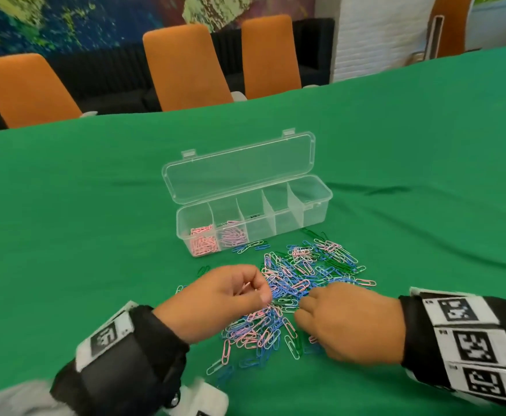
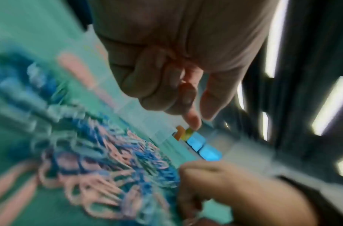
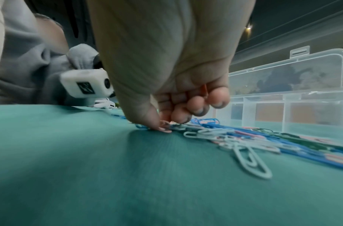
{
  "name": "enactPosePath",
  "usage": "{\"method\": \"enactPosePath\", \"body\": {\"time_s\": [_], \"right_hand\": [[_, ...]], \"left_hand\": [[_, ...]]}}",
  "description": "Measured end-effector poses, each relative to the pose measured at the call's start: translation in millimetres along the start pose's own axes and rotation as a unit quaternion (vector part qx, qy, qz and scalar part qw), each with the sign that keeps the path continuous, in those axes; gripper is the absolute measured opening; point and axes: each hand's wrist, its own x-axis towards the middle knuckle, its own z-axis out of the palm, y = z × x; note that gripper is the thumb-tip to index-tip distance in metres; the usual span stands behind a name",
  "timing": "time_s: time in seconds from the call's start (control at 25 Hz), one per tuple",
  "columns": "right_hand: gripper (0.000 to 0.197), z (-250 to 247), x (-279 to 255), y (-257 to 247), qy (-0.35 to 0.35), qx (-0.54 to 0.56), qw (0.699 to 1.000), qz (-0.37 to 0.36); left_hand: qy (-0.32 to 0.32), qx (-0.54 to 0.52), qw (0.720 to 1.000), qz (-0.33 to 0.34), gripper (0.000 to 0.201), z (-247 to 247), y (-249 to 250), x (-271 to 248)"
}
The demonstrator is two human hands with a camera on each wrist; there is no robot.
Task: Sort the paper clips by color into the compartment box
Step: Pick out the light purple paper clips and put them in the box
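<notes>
A clear compartment box point(image 1: 314, 211) stands open in the middle of the green cloth, its lid point(image 1: 239, 166) leaning back. Its leftmost cell holds pink clips point(image 1: 203, 243) and the cell beside it holds lilac ones point(image 1: 232, 235). A mixed pile of paper clips point(image 1: 293, 280) in blue, pink, white and green lies in front of it. My left hand point(image 1: 259, 291) hovers over the pile's left side, its fingers curled round a thin pink clip point(image 1: 246, 285). My right hand point(image 3: 163, 123) is down in the pile, thumb and forefinger pinching a pink clip point(image 3: 165, 123) on the cloth.
Three orange chairs point(image 1: 185, 64) stand beyond the table's far edge. The cloth point(image 1: 425, 145) has creases to the right of the box. Stray clips point(image 1: 250, 246) lie against the box front. The left wrist camera point(image 3: 83, 84) shows behind my right hand.
</notes>
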Motion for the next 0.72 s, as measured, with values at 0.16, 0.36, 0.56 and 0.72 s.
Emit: {"method": "enactPosePath", "body": {"time_s": [0.16,0.36,0.56,0.72], "right_hand": [[0.031,5,1,-3,0.042,-0.038,0.998,-0.015],[0.033,11,-4,5,0.061,0.000,0.998,-0.010],[0.028,12,-5,5,0.065,-0.016,0.998,0.010],[0.019,-3,-5,10,0.040,-0.016,0.999,0.019]], "left_hand": [[-0.058,0.423,0.904,0.041,0.015,16,19,21],[-0.123,0.509,0.851,0.030,0.018,29,18,39],[-0.145,0.515,0.845,-0.016,0.009,32,16,44],[-0.120,0.523,0.844,-0.021,0.006,34,12,41]]}}
